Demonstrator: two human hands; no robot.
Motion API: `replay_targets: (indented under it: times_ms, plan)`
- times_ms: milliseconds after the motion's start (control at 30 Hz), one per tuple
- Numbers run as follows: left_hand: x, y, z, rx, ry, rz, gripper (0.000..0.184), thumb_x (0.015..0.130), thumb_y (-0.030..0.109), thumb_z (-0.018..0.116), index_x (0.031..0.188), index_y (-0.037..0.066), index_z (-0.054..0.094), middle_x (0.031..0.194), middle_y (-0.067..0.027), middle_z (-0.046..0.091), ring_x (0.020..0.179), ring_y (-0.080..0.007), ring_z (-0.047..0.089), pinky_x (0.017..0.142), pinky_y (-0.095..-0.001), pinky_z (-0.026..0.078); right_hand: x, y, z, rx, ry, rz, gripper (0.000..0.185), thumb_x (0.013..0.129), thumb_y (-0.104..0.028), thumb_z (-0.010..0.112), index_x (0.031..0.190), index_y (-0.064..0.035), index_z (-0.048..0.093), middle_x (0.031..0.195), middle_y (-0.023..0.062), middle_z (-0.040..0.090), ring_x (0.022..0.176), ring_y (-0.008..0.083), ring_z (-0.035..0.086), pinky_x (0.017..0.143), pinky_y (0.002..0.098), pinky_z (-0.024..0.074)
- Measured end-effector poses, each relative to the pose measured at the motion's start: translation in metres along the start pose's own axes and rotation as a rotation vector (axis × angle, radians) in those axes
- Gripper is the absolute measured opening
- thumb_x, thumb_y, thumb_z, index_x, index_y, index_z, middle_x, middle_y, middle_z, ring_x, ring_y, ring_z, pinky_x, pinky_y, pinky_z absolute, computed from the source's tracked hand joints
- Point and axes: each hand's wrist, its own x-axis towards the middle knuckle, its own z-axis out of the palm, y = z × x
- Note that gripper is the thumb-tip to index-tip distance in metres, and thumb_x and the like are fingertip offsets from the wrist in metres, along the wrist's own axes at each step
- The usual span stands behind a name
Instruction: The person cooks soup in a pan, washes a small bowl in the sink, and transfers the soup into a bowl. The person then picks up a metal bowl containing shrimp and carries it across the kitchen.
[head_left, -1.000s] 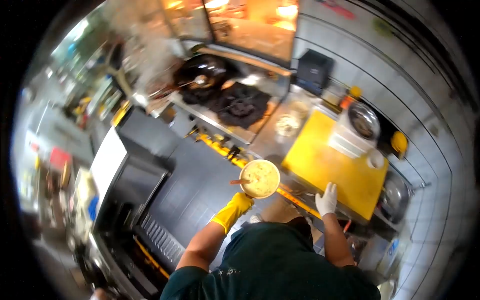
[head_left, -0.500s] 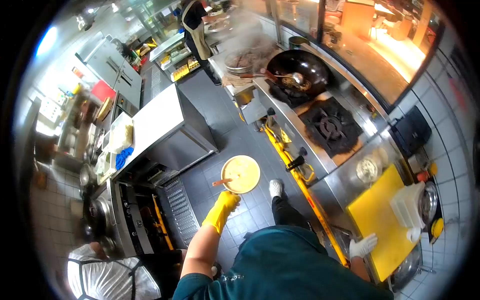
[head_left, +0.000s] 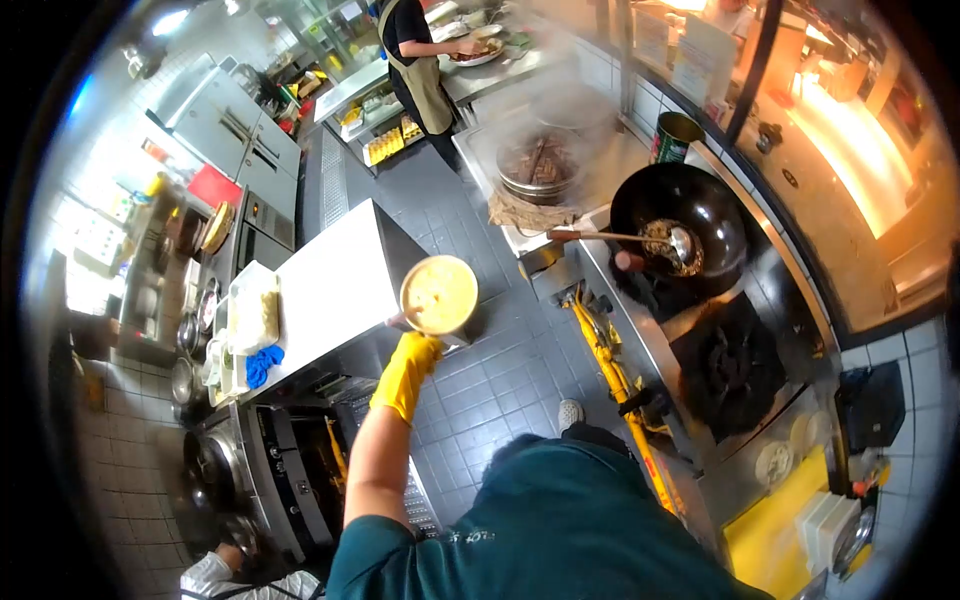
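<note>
My left hand, in a yellow rubber glove, is closed on the near side of a round pot out in front of me. Pale yellow, thick-looking contents fill it. The pot is above the floor, beside the corner of a white-topped counter; whether it has a handle under my fingers is hidden. A brownish handle end sticks out at the pot's left edge. My right hand is out of view.
To my right, a black wok holding a ladle sits on the range beside a burner. A steaming pot stands beyond. A yellow cutting board lies nearer. Co-workers stand ahead and at lower left.
My left hand has carried the pot forward and left, towards the counter corner. The view has shifted forward. My white-gloved right hand has left the cutting board and the frame.
</note>
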Motion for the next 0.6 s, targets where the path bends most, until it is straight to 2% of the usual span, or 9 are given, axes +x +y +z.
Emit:
replay_targets:
  times_ms: [133,200,233,333,400,467,567,600]
  plan:
    - [0.114,0.057,-0.034,-0.121,-0.042,0.022,0.013,0.076,0.010,0.070,0.066,0.005,0.063,0.053,-0.0054,0.054,0.040,-0.0170,0.045,0.038,-0.0339,0.033,0.016,-0.125,-0.014,0.061,-0.018,-0.140,0.091,0.081,-0.023,0.078,0.155,-0.0032,0.029,0.158,0.0257,0.033,0.146,0.0409,0.033,0.121,0.0466,0.0295]
    - [0.135,0.116,-0.049,-0.093,-0.048,0.078,0.009,0.079,0.008,0.068,0.072,0.004,0.065,0.057,-0.0084,0.058,0.042,-0.0203,0.052,0.040,-0.0355,0.039,0.021,-0.182,-0.021,0.079,-0.024,-0.185,0.088,0.081,-0.023,0.077,0.154,-0.0036,0.030,0.157,0.0253,0.034,0.145,0.0407,0.035,0.120,0.0466,0.0303]
    - [0.157,0.137,-0.058,-0.137,-0.124,0.097,0.010,0.079,0.007,0.067,0.071,0.004,0.064,0.057,-0.0076,0.056,0.042,-0.0191,0.050,0.040,-0.0347,0.038,0.023,-0.210,-0.024,0.086,-0.024,-0.201,0.087,0.082,-0.023,0.077,0.153,-0.0038,0.031,0.156,0.0251,0.034,0.145,0.0405,0.035,0.120,0.0466,0.0307]
    - [0.245,0.178,-0.071,-0.169,-0.139,0.135,0.007,0.081,0.008,0.066,0.075,0.005,0.064,0.059,-0.0066,0.057,0.042,-0.0175,0.049,0.041,-0.0348,0.037,0.026,-0.285,-0.031,0.087,-0.016,-0.234,0.083,0.083,-0.023,0.075,0.152,-0.0045,0.033,0.155,0.0244,0.036,0.144,0.0402,0.037,0.119,0.0466,0.0319]
    - [0.305,0.209,-0.083,-0.161,-0.213,0.038,0.007,0.081,0.010,0.067,0.077,0.005,0.064,0.064,-0.0065,0.058,0.045,-0.0159,0.048,0.043,-0.0335,0.037,0.025,-0.331,-0.035,0.073,-0.007,-0.241,0.080,0.084,-0.023,0.074,0.151,-0.0049,0.034,0.154,0.0240,0.038,0.143,0.0400,0.038,0.118,0.0466,0.0328]
    - [0.375,0.235,-0.089,-0.120,-0.199,-0.015,0.008,0.082,0.011,0.067,0.077,0.005,0.064,0.065,-0.0062,0.059,0.047,-0.0154,0.047,0.045,-0.0330,0.039,0.018,-0.377,-0.036,0.055,0.001,-0.229,0.078,0.084,-0.024,0.073,0.150,-0.0054,0.035,0.153,0.0236,0.039,0.142,0.0398,0.039,0.117,0.0466,0.0336]
    - [0.461,0.273,-0.094,-0.079,-0.195,0.014,0.008,0.083,0.010,0.066,0.077,0.005,0.064,0.066,-0.0067,0.059,0.048,-0.0160,0.048,0.046,-0.0337,0.040,-0.001,-0.442,-0.042,0.020,0.004,-0.182,0.074,0.086,-0.024,0.072,0.148,-0.0060,0.037,0.151,0.0229,0.041,0.140,0.0394,0.041,0.116,0.0466,0.0348]
    - [0.503,0.280,-0.094,-0.050,-0.253,0.013,0.008,0.084,0.010,0.066,0.078,0.005,0.065,0.065,-0.0073,0.059,0.049,-0.0172,0.050,0.047,-0.0348,0.042,-0.007,-0.463,-0.046,0.003,0.004,-0.172,0.072,0.086,-0.024,0.072,0.148,-0.0062,0.038,0.151,0.0227,0.041,0.140,0.0393,0.041,0.116,0.0466,0.0352]
